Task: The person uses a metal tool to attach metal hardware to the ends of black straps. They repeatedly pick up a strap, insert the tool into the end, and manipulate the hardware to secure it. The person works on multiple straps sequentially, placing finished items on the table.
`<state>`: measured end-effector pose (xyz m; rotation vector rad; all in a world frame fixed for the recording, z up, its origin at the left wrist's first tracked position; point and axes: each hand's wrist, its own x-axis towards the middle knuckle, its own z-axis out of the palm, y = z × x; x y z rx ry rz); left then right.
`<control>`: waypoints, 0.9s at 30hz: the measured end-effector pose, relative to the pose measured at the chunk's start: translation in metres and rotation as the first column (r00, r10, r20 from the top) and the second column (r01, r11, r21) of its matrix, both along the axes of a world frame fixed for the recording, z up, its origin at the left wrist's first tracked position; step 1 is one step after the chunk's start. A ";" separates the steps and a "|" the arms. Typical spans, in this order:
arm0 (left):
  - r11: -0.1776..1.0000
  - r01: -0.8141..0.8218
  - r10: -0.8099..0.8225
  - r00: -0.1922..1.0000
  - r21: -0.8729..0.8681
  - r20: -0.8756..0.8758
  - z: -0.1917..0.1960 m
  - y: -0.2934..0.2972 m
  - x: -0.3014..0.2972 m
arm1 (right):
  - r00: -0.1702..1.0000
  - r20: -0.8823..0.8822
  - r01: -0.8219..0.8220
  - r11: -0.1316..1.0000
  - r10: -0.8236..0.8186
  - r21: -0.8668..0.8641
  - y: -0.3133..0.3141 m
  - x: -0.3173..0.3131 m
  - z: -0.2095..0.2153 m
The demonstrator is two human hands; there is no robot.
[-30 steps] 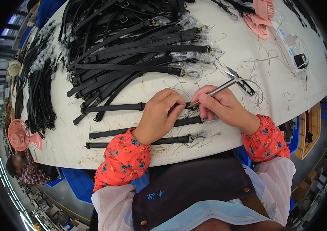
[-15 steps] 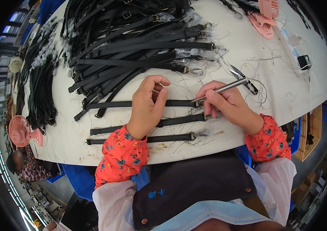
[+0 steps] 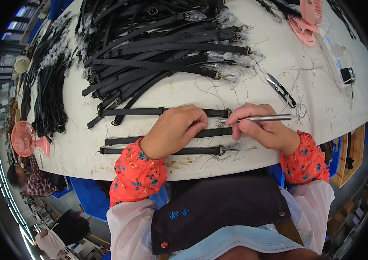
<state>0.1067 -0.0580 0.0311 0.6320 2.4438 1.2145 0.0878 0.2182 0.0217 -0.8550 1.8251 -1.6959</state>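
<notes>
Three narrow black straps lie side by side before me: a far strap [image 3: 132, 112], a middle strap [image 3: 125, 141] and a near strap [image 3: 197, 151]. Metal rings show at the right ends of the far and near ones. My left hand [image 3: 173, 132] lies across the straps with its fingers curled in and thumb close to them; whatever they hold is hidden. Between the fingers of my right hand [image 3: 262, 128] is a slim silver pen-shaped tool [image 3: 270, 117]. Its tip points left, near the right ends of the far and middle straps.
A heap of black straps [image 3: 149, 52] with plastic-wrapped ends covers the far side. Another black bundle [image 3: 52, 99] hangs at left beside a pink fan [image 3: 24, 138]. Thread snips [image 3: 281, 91], loose threads, a power strip [image 3: 333, 60] and a pink clip fan [image 3: 303, 30] lie right.
My left hand has moved right and nearer, its fingers curling further. My right hand has come slightly nearer, and the pen-shaped tool has tipped from slanted to almost level. The view has shifted slightly.
</notes>
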 end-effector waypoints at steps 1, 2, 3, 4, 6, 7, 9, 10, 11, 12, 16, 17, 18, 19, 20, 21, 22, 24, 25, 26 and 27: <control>0.999 -0.024 0.024 1.000 0.030 -0.005 -0.002 0.001 0.000 | 0.999 -0.053 0.012 1.000 -0.012 0.007 -0.002 0.001 0.000; 0.998 -0.055 0.056 0.998 0.038 -0.013 -0.004 0.001 0.001 | 0.994 -0.107 0.021 1.000 -0.020 0.012 -0.006 0.001 0.000; 0.995 -0.087 0.088 0.996 0.048 -0.022 -0.005 0.001 0.000 | 0.987 -0.161 0.030 0.999 -0.027 0.016 -0.009 0.001 0.000; 0.991 -0.119 0.120 0.992 0.057 -0.030 -0.006 0.000 0.000 | 0.977 -0.212 0.031 0.999 -0.027 0.016 -0.010 0.001 -0.002; 0.953 -0.263 0.264 0.964 0.152 0.013 -0.004 -0.002 -0.001 | 0.950 -0.310 0.038 0.999 -0.031 0.016 -0.012 0.000 -0.007; 0.922 -0.334 0.333 0.942 0.196 0.040 -0.002 -0.004 -0.002 | 0.948 -0.318 0.037 0.999 -0.029 0.021 -0.012 -0.001 -0.008; 0.760 -0.495 0.537 0.843 0.422 0.022 0.002 -0.012 -0.010 | 0.943 -0.332 0.049 0.998 -0.034 0.035 -0.011 0.000 -0.009; 0.707 -0.508 0.597 0.801 0.492 -0.031 0.003 -0.020 -0.016 | 0.950 -0.309 0.065 0.997 -0.053 0.031 -0.010 0.001 -0.008; 0.639 -0.508 0.658 0.750 0.578 -0.068 0.006 -0.029 -0.021 | 0.956 -0.286 0.077 0.997 -0.067 0.024 -0.010 0.002 -0.006; 0.625 -0.513 0.713 0.682 0.588 -0.163 0.005 -0.041 -0.026 | 0.962 -0.263 0.087 0.996 -0.080 0.016 -0.010 0.002 -0.005; 0.767 -0.632 0.407 0.347 0.110 -0.845 0.012 -0.051 -0.036 | 0.920 -0.317 0.245 0.969 -0.232 0.001 -0.009 0.001 -0.013; 0.800 -0.594 0.453 0.509 0.081 -0.732 0.008 -0.046 -0.031 | 0.928 -0.260 0.276 0.961 -0.267 -0.001 -0.008 0.001 -0.013; 0.870 -0.491 0.383 0.626 0.039 -0.679 0.007 -0.037 -0.027 | 0.933 -0.201 0.305 0.952 -0.299 -0.002 -0.009 0.002 -0.012; 0.927 -0.375 0.298 0.728 0.006 -0.617 0.006 -0.027 -0.023 | 0.933 -0.141 0.335 0.942 -0.331 -0.001 -0.009 0.002 -0.011; 0.960 -0.280 0.247 0.808 0.021 -0.535 0.004 -0.016 -0.016 | 0.930 -0.119 0.346 0.937 -0.349 -0.043 -0.011 0.000 -0.015; 0.982 -0.181 0.185 0.875 0.052 -0.448 -0.003 -0.005 -0.011 | 0.929 -0.072 0.359 0.931 -0.363 -0.071 -0.012 0.001 -0.015; 0.990 -0.138 0.141 0.902 0.036 -0.408 -0.007 0.004 -0.006 | 0.926 -0.025 0.372 0.923 -0.376 -0.098 -0.013 0.001 -0.014; 0.995 -0.093 0.095 0.934 0.023 -0.345 -0.015 0.015 -0.002 | 0.924 0.069 0.383 0.914 -0.377 -0.131 -0.015 0.001 -0.012; 0.995 -0.092 0.095 0.942 0.024 -0.323 -0.021 0.018 -0.001 | 0.924 0.114 0.380 0.915 -0.366 -0.137 -0.015 0.001 -0.011; 0.996 -0.087 0.091 0.949 0.027 -0.301 -0.025 0.019 -0.002 | 0.920 0.159 0.380 0.914 -0.358 -0.142 -0.014 0.001 -0.011; 0.995 -0.092 0.101 0.952 0.043 -0.288 -0.027 0.020 -0.003 | 0.918 0.218 0.367 0.920 -0.332 -0.142 -0.013 0.001 -0.012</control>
